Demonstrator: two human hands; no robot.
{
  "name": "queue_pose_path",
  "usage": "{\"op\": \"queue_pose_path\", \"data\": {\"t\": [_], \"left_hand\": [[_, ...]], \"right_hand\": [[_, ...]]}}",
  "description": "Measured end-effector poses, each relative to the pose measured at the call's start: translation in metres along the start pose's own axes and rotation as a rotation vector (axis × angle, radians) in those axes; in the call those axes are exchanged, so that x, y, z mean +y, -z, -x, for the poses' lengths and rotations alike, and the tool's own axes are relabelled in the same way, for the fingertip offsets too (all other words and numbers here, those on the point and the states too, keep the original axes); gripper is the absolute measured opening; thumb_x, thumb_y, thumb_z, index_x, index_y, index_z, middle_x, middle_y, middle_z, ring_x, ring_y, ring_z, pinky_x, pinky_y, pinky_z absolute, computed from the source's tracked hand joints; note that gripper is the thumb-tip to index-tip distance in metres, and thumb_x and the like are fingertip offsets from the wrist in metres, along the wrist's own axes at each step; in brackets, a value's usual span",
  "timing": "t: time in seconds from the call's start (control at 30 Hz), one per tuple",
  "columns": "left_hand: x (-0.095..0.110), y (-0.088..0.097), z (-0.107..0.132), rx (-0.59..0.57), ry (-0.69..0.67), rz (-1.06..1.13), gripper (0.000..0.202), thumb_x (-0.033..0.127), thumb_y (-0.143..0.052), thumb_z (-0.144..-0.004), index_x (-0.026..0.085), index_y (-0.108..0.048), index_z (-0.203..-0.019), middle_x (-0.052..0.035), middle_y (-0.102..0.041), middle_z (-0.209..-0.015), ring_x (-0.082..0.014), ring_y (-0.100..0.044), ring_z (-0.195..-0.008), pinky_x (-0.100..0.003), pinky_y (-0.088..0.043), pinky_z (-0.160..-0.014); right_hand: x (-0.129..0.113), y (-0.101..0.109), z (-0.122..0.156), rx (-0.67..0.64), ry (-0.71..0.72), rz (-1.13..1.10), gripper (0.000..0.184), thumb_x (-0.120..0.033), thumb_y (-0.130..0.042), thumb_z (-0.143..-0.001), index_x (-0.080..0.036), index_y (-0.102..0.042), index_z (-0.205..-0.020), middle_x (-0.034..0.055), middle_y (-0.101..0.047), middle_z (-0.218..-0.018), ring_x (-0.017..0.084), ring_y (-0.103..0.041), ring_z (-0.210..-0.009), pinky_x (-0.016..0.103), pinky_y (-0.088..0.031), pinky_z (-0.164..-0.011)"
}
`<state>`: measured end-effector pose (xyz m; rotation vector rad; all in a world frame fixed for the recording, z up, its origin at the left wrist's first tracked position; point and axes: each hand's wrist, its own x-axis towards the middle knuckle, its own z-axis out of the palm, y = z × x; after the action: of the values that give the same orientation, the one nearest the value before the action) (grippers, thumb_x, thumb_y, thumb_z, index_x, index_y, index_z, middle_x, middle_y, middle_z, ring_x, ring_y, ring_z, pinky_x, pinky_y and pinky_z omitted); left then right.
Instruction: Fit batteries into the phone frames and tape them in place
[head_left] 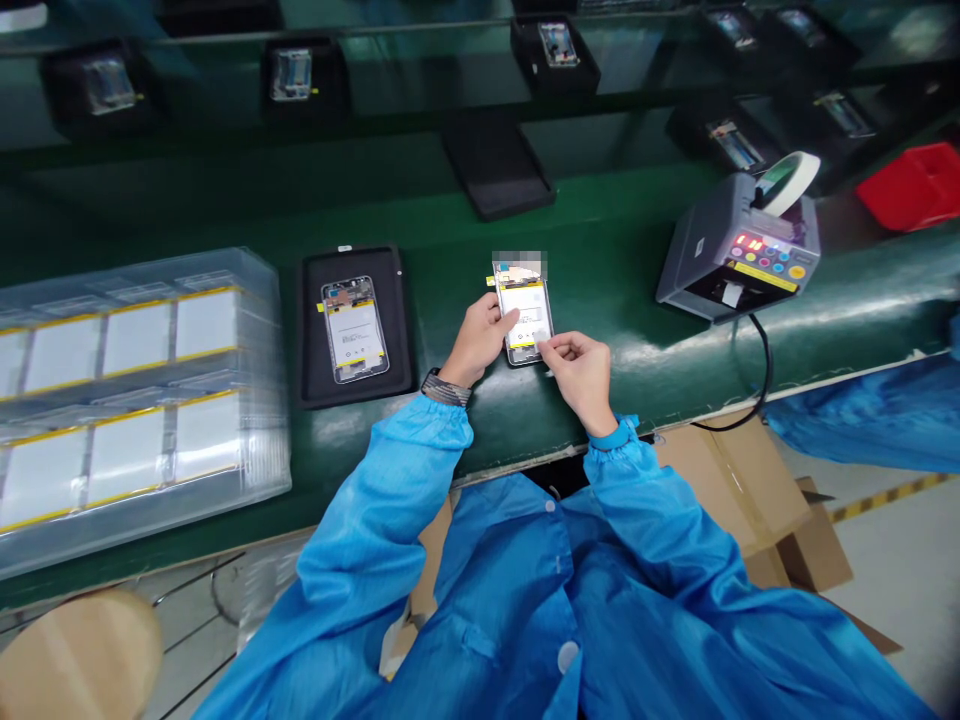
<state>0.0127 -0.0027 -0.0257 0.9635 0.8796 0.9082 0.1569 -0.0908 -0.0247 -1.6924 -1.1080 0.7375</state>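
Note:
An opened phone (525, 302) with a white battery edged in yellow is in front of me over the green bench. My left hand (480, 340) grips it along its left side, the thumb lying over the battery. At the lower right corner of the phone, my right hand (581, 370) has thumb and forefinger pinched together; whatever is between them is too small to make out. To the left, a second opened phone (354, 332) with a similar battery lies in a black tray (401, 350).
A clear plastic tray (262, 400) of batteries covers the bench's left end. On the right stands a tape dispenser (690, 265) with a cable, beyond it a red bin (911, 188). A black tray (499, 170) and several phone-bearing trays sit behind. Cardboard boxes (720, 480) are below.

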Motion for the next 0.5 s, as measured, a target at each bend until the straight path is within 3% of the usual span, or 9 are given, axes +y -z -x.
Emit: {"op": "queue_pose_path", "data": {"t": [0.33, 0.43, 0.5], "left_hand": [[-0.001, 0.002, -0.001, -0.011, -0.001, 0.019, 0.027, 0.018, -0.074, -0.086, 0.015, -0.061, -0.110, -0.0104, -0.078, -0.109, -0.0261, -0.075, -0.103, -0.041, -0.062, -0.093], [-0.001, 0.002, -0.001, -0.031, 0.000, 0.027, 0.032, 0.022, -0.076, -0.085, 0.014, -0.062, -0.113, -0.0112, -0.078, -0.111, -0.0268, -0.075, -0.105, -0.041, -0.062, -0.093], [-0.001, 0.003, 0.000, -0.050, 0.003, 0.041, 0.035, 0.024, -0.077, -0.085, 0.014, -0.062, -0.115, -0.0123, -0.078, -0.114, -0.0272, -0.075, -0.104, -0.041, -0.062, -0.091]], "right_hand": [[-0.007, 0.008, -0.006, -0.021, 0.022, 0.271, 0.021, -0.036, -0.075, -0.081, -0.018, -0.065, -0.079, -0.0038, -0.054, -0.056, 0.014, -0.051, -0.053, 0.028, -0.036, -0.058], [-0.007, 0.014, -0.011, -0.019, 0.057, 0.256, 0.033, -0.040, -0.082, -0.074, -0.018, -0.064, -0.092, -0.0027, -0.060, -0.068, 0.013, -0.051, -0.057, 0.027, -0.038, -0.059], [-0.006, 0.017, -0.016, -0.095, 0.061, 0.154, 0.045, -0.044, -0.084, -0.071, -0.018, -0.063, -0.102, 0.0002, -0.066, -0.080, 0.013, -0.052, -0.059, 0.027, -0.041, -0.057]]}}
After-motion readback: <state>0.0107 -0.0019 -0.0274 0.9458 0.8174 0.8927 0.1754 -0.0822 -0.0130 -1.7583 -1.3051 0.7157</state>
